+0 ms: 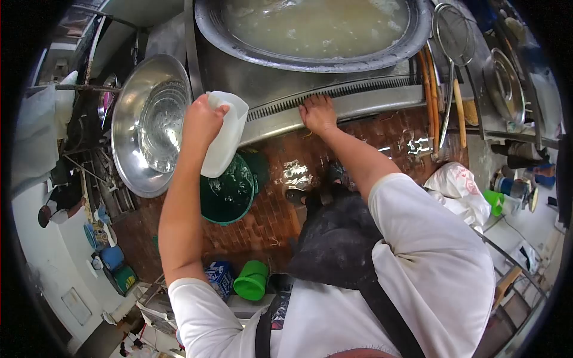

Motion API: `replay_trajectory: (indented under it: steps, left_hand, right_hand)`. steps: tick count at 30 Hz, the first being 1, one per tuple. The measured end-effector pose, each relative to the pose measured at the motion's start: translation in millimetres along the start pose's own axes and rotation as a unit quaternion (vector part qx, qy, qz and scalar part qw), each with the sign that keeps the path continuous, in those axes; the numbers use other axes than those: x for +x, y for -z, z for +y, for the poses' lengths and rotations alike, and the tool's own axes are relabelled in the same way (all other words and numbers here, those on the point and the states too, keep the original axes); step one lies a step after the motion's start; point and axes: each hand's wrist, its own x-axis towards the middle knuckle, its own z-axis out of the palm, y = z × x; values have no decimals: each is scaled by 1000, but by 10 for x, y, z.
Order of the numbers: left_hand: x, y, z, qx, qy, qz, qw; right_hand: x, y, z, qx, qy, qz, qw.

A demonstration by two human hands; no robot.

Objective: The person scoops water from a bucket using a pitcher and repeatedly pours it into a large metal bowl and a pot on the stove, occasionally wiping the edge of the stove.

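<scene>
My left hand (206,119) is closed round the end of a white plastic scoop (225,134), which is tilted with its lower end over a dark green bucket (253,190). Water ripples inside that bucket on the floor. Just left of the hand is a wide steel basin (128,134), also with clear water in it. My right hand (319,114) rests with its fingers laid over the slotted metal edge (370,89) of the cooking counter, holding nothing. Behind it stands a huge metal pot (298,61) of cloudy, yellowish liquid.
A wire-mesh strainer (453,36) and several long handles (458,113) lean at the counter's right. The red-brown tiled floor (268,232) is wet. A bright green bucket (250,280), a blue box (219,279) and a white plastic bag (456,191) stand around me.
</scene>
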Motion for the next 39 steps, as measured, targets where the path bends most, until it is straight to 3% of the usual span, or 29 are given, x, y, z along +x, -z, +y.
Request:
replay_trajectory:
  steps: [6,8,12,15,19,22,27,28,30,31,35,36,38,39]
  left_hand:
    - [726,269,330,136,-73,18,988]
    - [1008,422,533,163,-49,-66,983]
    - [1580,463,799,255,-26,-79,963]
    - [1819,511,1027,266,8,-36,963]
    - [1976,661,1296,303,-14,-42,952]
    - [2107,695,1471,332,19,-30,943]
    - [2202,793,1727,462,-24,-25,886]
    - [2212,798,1729,459,-41,10,887]
    - [2231,796,1653,453,-72,79,885]
    - [2245,778,1598,460,-46,146,875]
    - [2152,1074,750,353,-139,160,911]
    - [2168,1179,138,307,-289,231,877]
    - [1327,1527,-117,156,-171,164,959]
    - [814,1650,-222,124,-104,193,968]
  right_hand:
    - [8,-5,31,-7,11,14,1000]
    - [-1,-37,41,-3,9,17,1000]
    - [-4,-67,61,9,9,25,1000]
    - [2,-83,72,23,4,34,999]
    - [-8,-120,79,31,1,50,998]
    - [-11,-135,79,51,-1,61,997]
    - [-8,-87,58,34,11,67,997]
    - [-8,-94,59,32,11,66,997]
    - [-13,-138,64,25,14,73,997]
    - [-8,-153,66,22,18,76,997]
    - [-24,-106,34,10,11,43,999]
    - [-23,-101,20,8,12,44,999]
    - [13,-126,44,4,14,31,999]
    - [16,-153,54,4,14,14,1000]
